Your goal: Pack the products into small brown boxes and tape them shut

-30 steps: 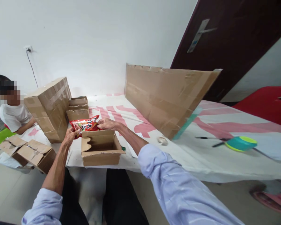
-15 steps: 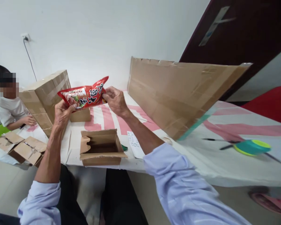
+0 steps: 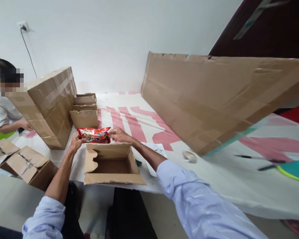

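Note:
A red plastic food packet with large dark lettering is stretched between my two hands. My left hand pinches its left end, and my right hand grips its right end. The packet is just behind the far flap of an open cardboard box, which stands at the table's near edge. Inside the box only bare brown walls and floor show. Whether the packet rests on the table is hidden by the box flap.
Stacked closed cartons stand on the left, with smaller open boxes beside them. A large cardboard sheet leans across the right. A printed paper, a tape roll and a pen lie on the table. Another person sits at far left.
Both hands have lowered the packet from above the table to just behind the open box. My view has shifted, bringing the small open boxes at the back into sight.

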The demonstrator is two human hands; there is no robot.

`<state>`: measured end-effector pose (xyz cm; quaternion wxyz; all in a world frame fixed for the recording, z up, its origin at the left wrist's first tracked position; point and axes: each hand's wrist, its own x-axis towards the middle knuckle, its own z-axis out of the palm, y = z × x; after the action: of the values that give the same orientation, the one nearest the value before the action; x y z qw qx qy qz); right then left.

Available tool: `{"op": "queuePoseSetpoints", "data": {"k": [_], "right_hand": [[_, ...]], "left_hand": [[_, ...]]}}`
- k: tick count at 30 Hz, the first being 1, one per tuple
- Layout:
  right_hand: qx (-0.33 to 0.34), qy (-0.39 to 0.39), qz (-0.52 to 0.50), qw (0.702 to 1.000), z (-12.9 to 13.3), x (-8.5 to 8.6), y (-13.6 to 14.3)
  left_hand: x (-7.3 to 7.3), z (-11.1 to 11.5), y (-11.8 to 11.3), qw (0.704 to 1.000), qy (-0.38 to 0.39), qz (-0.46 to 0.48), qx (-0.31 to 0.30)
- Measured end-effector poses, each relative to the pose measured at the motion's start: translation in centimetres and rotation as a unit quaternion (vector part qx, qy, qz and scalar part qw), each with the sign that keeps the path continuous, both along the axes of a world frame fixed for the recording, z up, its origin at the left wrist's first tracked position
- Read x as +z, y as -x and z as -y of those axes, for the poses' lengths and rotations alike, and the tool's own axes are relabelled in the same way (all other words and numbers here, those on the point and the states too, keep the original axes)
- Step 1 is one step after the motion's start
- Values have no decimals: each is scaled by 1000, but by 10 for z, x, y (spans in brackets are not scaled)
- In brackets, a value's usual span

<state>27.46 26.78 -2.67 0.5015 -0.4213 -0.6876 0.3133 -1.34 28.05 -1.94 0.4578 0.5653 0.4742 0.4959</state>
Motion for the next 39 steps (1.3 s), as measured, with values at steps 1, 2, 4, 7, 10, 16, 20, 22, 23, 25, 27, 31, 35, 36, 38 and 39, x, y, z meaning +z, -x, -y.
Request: {"op": "queuePoseSetpoints", "data": {"k": [1, 2, 4, 7, 10, 16, 20, 22, 23, 25, 27, 31, 35, 36, 38, 39], "right_hand": [[13, 31, 11, 999, -9, -2, 2], [20, 61, 17, 998, -20, -2, 3], [13, 102, 14, 995, -42, 2, 8], [-10, 134, 1, 991, -66, 8, 9], [-21, 171, -29, 985, -61, 4, -3], [10, 182, -132, 974, 47, -9, -57], [62, 190, -113, 973, 122, 0, -70], [35, 191, -77, 978, 141, 2, -63], [9, 188, -65, 980, 146, 1, -57], [-35, 171, -62, 983, 151, -1, -44], [-61, 147, -79, 984, 153, -5, -33], [-98, 119, -119, 981, 148, -7, -19], [-110, 97, -150, 978, 113, 2, 0], [-104, 91, -158, 978, 98, 6, 7], [-79, 85, -168, 979, 64, 13, 23], [-65, 79, -171, 980, 47, 17, 31]], "left_hand": [[0, -11, 2, 1000, -2, -5, 7], [2, -24, 5, 1000, -7, -8, 15], [8, -50, 10, 999, -24, -12, 36], [9, -85, 17, 996, -40, -20, 71], [-8, -100, 24, 992, -33, -45, 117], [-51, -89, 21, 991, -20, -83, 105], [-48, -66, 10, 995, -12, -77, 61], [-37, -42, 8, 997, -11, -70, 22], [-30, -25, 9, 998, -17, -65, -3], [-17, 15, 14, 997, -38, -58, -29], [-9, 61, 25, 997, -41, -60, -15], [-19, 148, 52, 994, 36, -90, 41], [-40, 190, 61, 987, 71, -120, 80], [-42, 191, 57, 986, 70, -132, 69], [-43, 182, 46, 987, 55, -147, 42], [-42, 173, 39, 987, 45, -148, 34]]}}
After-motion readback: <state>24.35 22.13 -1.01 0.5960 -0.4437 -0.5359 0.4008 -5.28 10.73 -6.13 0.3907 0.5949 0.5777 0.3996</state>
